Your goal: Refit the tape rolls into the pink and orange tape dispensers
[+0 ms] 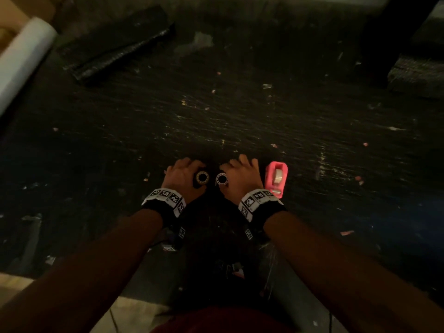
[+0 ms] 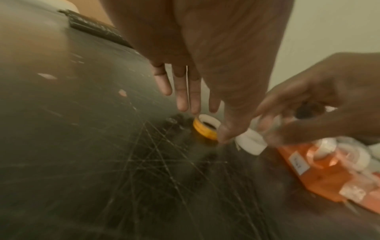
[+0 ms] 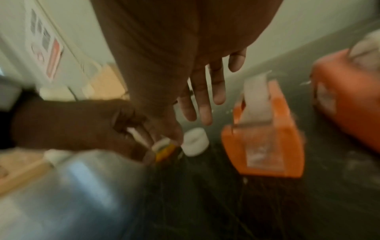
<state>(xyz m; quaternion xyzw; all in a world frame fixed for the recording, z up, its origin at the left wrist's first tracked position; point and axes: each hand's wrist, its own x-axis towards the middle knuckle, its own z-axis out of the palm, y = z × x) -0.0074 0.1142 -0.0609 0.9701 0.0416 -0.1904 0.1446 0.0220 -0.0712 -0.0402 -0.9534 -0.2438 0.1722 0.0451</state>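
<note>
Both hands are low over the scratched dark table [image 1: 216, 111], side by side. My left hand [image 1: 183, 174] holds a yellow-edged tape roll [image 2: 205, 128] between thumb and fingertips, its core hole facing up [image 1: 202, 178]. Just to its right, my right hand [image 1: 240, 175] holds a white tape roll [image 3: 195, 142] with its thumb against the side [image 1: 221, 179]. A pink dispenser [image 1: 276, 177] lies right of the right hand with tape in it. In the right wrist view it looks orange [image 3: 265, 138], and a second orange dispenser [image 3: 349, 97] stands farther right. The wrist views are blurred.
A white paper roll [image 1: 24, 58] lies at the far left edge. Beside it, at the back left, is a folded black sheet [image 1: 115, 44]. A dark block [image 1: 418, 73] stands at the back right. Small scraps litter the table. A blurred grey-blue shape [image 3: 72, 186] fills the lower left.
</note>
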